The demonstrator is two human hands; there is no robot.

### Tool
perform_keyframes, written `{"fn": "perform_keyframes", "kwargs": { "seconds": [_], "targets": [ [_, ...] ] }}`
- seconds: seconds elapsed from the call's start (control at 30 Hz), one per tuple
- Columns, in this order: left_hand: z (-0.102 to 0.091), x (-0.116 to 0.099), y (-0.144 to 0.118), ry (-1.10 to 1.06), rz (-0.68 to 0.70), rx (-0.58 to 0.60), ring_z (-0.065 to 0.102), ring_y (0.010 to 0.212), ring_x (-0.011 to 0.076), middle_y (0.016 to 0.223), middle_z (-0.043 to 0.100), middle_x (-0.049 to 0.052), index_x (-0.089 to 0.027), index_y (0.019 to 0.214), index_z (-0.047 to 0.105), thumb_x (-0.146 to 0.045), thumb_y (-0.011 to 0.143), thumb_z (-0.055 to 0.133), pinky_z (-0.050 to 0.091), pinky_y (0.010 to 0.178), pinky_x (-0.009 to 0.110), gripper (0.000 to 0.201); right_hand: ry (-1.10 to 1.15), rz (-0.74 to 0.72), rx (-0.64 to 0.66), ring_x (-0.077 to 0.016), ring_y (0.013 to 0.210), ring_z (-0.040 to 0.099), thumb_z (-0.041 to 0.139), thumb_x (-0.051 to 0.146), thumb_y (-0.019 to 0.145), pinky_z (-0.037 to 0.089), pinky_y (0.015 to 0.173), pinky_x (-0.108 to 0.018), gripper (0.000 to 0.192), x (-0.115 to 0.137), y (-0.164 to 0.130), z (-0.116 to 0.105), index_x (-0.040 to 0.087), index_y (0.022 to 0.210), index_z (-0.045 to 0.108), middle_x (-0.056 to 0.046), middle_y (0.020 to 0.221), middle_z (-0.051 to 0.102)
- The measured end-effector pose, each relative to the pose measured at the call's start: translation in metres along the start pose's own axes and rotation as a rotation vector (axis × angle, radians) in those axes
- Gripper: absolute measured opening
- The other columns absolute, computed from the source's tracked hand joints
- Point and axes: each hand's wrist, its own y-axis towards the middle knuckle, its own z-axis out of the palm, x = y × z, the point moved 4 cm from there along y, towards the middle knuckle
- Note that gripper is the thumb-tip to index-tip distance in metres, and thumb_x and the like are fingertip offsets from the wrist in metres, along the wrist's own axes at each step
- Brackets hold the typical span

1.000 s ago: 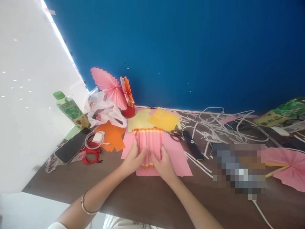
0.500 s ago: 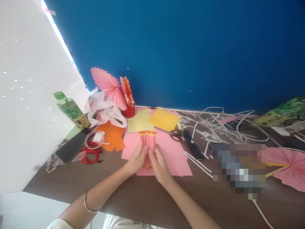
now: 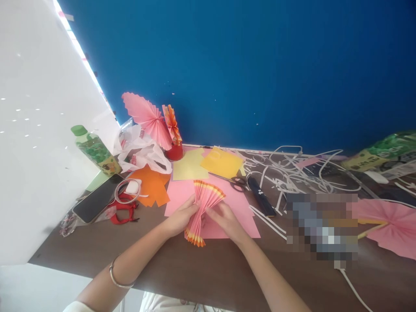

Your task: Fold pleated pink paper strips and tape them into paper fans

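Between my hands is a pleated paper fan (image 3: 204, 197), pink with orange and yellow edges. Pinched at its middle, it flares out at the top and the bottom like a bow. My left hand (image 3: 182, 216) grips it from the left side, thumb toward the middle. At its right side my right hand (image 3: 225, 221) has its fingers on the pleats, partly hidden behind them. Below the fan lie pink paper sheets (image 3: 240, 221). Just beyond are a pale yellow sheet (image 3: 190, 164), a deeper yellow sheet (image 3: 222, 162) and scissors (image 3: 238, 184).
To the left are orange paper (image 3: 151, 186), a roll of tape (image 3: 118, 193), a phone (image 3: 97, 199), a green-capped bottle (image 3: 94, 147) and a white plastic bag (image 3: 143, 154). Tangled white cords (image 3: 289, 173), a black cutter-like tool (image 3: 260, 195) and a pink paper fan (image 3: 396, 225) lie to the right.
The pleated fan was squeezed narrow and upright; now its top is spread wide and its lower end shows below my hands. My right hand has shifted slightly right and down.
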Motion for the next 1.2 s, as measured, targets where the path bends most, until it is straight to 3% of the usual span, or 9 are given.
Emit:
{"fn": "perform_keyframes", "kwargs": {
  "seconds": [0.1, 0.2, 0.3, 0.43, 0.63, 0.8, 0.93, 1.07, 1.2],
  "targets": [
    [0.005, 0.003, -0.004, -0.144, -0.151, 0.171, 0.053, 0.057, 0.0112, 0.072, 0.055, 0.001, -0.024, 0.122, 0.046, -0.045, 0.08, 0.054, 0.047, 0.06, 0.028, 0.048, 0.034, -0.015, -0.048, -0.0261, 0.107, 0.055, 0.069, 0.044, 0.065, 0.043, 0.093, -0.042, 0.045, -0.003, 0.006, -0.007, 0.021, 0.102, 0.063, -0.007, 0.11, 0.063],
    [0.007, -0.004, -0.011, -0.029, -0.145, 0.256, 0.056, 0.061, 0.0125, 0.074, 0.056, 0.001, -0.025, 0.129, 0.038, -0.036, 0.075, 0.063, 0.048, 0.061, 0.029, 0.061, 0.12, -0.072, -0.035, -0.0247, 0.104, 0.057, 0.075, 0.042, 0.058, 0.044, 0.092, -0.041, 0.051, -0.005, 0.009, -0.005, 0.023, 0.103, 0.062, -0.007, 0.111, 0.062],
    [0.007, -0.012, -0.014, 0.113, -0.087, 0.223, 0.06, 0.078, 0.0181, 0.085, 0.06, 0.004, -0.026, 0.129, 0.04, -0.035, 0.076, 0.062, 0.05, 0.071, 0.032, 0.059, 0.206, -0.067, 0.016, -0.0241, 0.1, 0.059, 0.074, 0.04, 0.061, 0.045, 0.089, -0.041, 0.05, -0.005, 0.009, -0.001, 0.023, 0.106, 0.06, -0.007, 0.109, 0.063],
    [0.005, -0.016, -0.009, 0.171, 0.004, 0.19, 0.048, 0.114, 0.0237, 0.119, 0.054, 0.009, -0.025, 0.124, 0.048, -0.037, 0.081, 0.054, 0.041, 0.095, 0.035, 0.045, 0.253, -0.009, 0.008, -0.0245, 0.106, 0.056, 0.073, 0.04, 0.064, 0.043, 0.092, -0.041, 0.052, -0.009, 0.006, -0.006, 0.022, 0.11, 0.057, -0.009, 0.115, 0.061],
    [0.001, -0.004, -0.001, 0.086, -0.022, 0.279, 0.05, 0.112, 0.0262, 0.122, 0.053, 0.011, -0.023, 0.124, 0.049, -0.041, 0.082, 0.053, 0.039, 0.095, 0.04, 0.046, 0.255, 0.004, 0.105, -0.0268, 0.112, 0.052, 0.074, 0.041, 0.062, 0.038, 0.097, -0.046, 0.057, -0.016, 0.0, -0.017, 0.022, 0.112, 0.057, -0.009, 0.118, 0.058],
    [0.002, -0.006, -0.006, 0.208, -0.004, 0.293, 0.042, 0.119, 0.0248, 0.129, 0.046, 0.009, -0.024, 0.129, 0.043, -0.04, 0.085, 0.049, 0.034, 0.1, 0.039, 0.047, 0.158, 0.033, 0.154, -0.0252, 0.107, 0.054, 0.075, 0.032, 0.062, 0.039, 0.096, -0.044, 0.057, -0.016, 0.002, -0.012, 0.023, 0.115, 0.056, -0.008, 0.115, 0.06],
    [0.005, -0.004, -0.007, 0.212, -0.062, 0.288, 0.049, 0.108, 0.0218, 0.121, 0.051, 0.009, -0.024, 0.129, 0.042, -0.038, 0.085, 0.048, 0.038, 0.095, 0.037, 0.046, 0.172, 0.053, 0.173, -0.0209, 0.082, 0.062, 0.072, 0.036, 0.067, 0.048, 0.082, -0.04, 0.052, -0.015, 0.002, -0.003, 0.023, 0.115, 0.056, -0.005, 0.094, 0.066],
    [0.008, 0.001, -0.005, 0.051, -0.132, 0.286, 0.059, 0.086, 0.0189, 0.102, 0.059, 0.01, -0.02, 0.125, 0.044, -0.042, 0.085, 0.048, 0.045, 0.083, 0.037, 0.046, 0.193, 0.103, 0.21, -0.0185, 0.059, 0.061, 0.069, 0.042, 0.068, 0.051, 0.064, -0.036, 0.041, -0.016, 0.0, 0.001, 0.021, 0.102, 0.063, -0.001, 0.066, 0.064],
    [0.012, 0.0, -0.01, -0.007, -0.186, 0.36, 0.062, 0.065, 0.0171, 0.076, 0.06, 0.004, -0.017, 0.121, 0.042, -0.039, 0.077, 0.061, 0.05, 0.067, 0.035, 0.053, 0.203, 0.055, 0.151, -0.0209, 0.079, 0.063, 0.075, 0.035, 0.062, 0.049, 0.078, -0.038, 0.046, -0.012, 0.002, -0.002, 0.023, 0.104, 0.061, -0.003, 0.082, 0.067]
  ]
}}
